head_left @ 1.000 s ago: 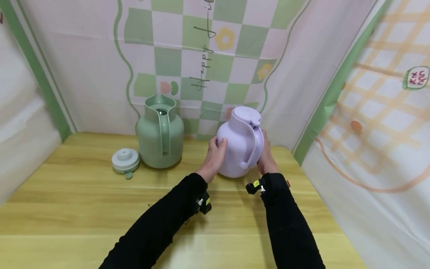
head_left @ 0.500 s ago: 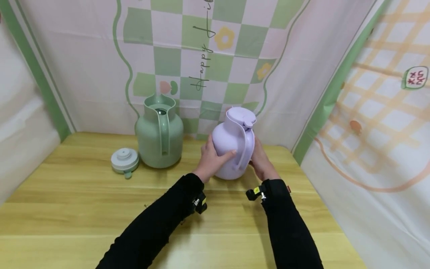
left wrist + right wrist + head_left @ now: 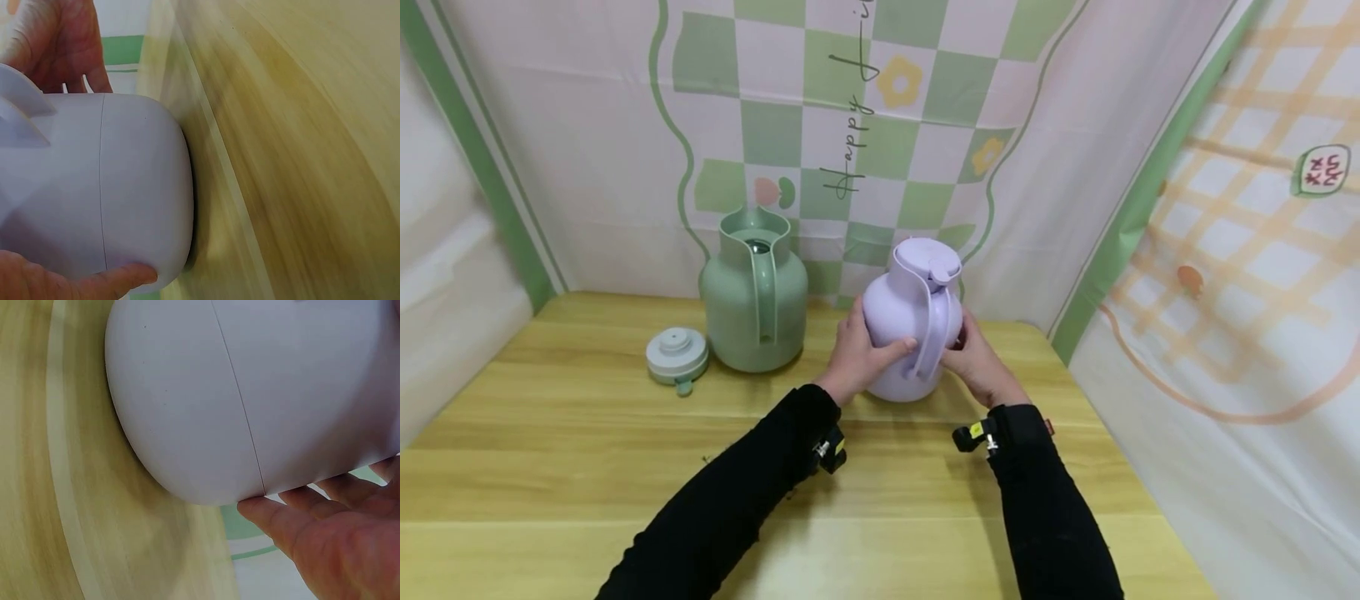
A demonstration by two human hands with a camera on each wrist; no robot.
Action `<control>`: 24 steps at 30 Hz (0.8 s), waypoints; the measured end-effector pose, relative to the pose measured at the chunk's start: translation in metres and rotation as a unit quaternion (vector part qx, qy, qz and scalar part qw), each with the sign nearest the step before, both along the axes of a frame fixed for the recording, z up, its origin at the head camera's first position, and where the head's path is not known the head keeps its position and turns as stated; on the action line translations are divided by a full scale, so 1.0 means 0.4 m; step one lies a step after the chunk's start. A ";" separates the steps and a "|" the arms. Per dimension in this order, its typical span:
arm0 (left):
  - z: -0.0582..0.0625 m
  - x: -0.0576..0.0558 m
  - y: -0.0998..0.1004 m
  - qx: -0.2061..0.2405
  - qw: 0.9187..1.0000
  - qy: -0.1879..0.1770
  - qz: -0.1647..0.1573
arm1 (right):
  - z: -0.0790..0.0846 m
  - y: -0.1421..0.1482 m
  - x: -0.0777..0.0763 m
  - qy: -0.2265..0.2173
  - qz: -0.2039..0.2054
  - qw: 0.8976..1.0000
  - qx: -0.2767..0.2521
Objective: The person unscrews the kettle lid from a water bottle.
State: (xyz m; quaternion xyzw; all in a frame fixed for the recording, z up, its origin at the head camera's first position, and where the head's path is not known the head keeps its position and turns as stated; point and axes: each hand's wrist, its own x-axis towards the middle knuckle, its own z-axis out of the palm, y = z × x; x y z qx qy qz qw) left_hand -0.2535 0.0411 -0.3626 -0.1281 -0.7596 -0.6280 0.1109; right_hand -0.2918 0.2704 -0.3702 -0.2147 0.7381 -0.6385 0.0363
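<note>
A lilac vacuum jug (image 3: 887, 308), its lid on top, is between my two hands, and its base looks to be at the tabletop. My left hand (image 3: 852, 354) grips its left side, thumb laid across the front and fingers behind. From the right, my right hand (image 3: 985, 367) holds the side just beyond the jug handle (image 3: 934, 333); its fingers (image 3: 275, 519) lie along the lower body in the right wrist view. A green vacuum jug (image 3: 756, 308) stands upright to the left, its top uncovered. Beside that lies a pale grey-green stopper lid (image 3: 677, 357).
The wooden table (image 3: 880, 533) ends at a printed fabric backdrop (image 3: 955, 158) close behind both jugs. Another cloth with an orange check (image 3: 1232, 208) hangs along the right edge.
The lilac jug has shifted a little left and turned, so its handle faces more to the front. Both hands moved with it, and the left thumb has come farther across its front.
</note>
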 end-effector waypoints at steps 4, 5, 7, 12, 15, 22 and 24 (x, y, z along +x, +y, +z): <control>-0.002 0.004 -0.014 -0.006 1.000 0.003 0.003 | 0.003 -0.014 0.011 -0.006 -0.005 1.000 0.004; -0.003 0.006 -0.018 -0.008 1.000 0.004 0.003 | 0.004 -0.018 0.014 -0.007 -0.007 1.000 0.006; -0.005 0.009 -0.026 -0.013 1.000 0.005 0.005 | 0.006 -0.025 0.020 -0.009 -0.008 1.000 0.013; -0.010 0.018 -0.047 -0.019 1.000 0.011 0.005 | 0.010 -0.043 0.039 -0.020 -0.011 0.999 0.026; -0.010 0.025 -0.059 -0.014 1.000 0.021 -0.001 | 0.012 -0.054 0.048 -0.023 -0.012 0.999 0.028; -0.009 0.044 -0.082 -0.005 1.000 0.029 -0.008 | 0.014 -0.076 0.070 -0.015 -0.012 0.999 0.030; -0.010 0.051 -0.087 -0.007 1.000 0.027 -0.007 | 0.013 -0.080 0.076 -0.015 -0.011 0.999 0.032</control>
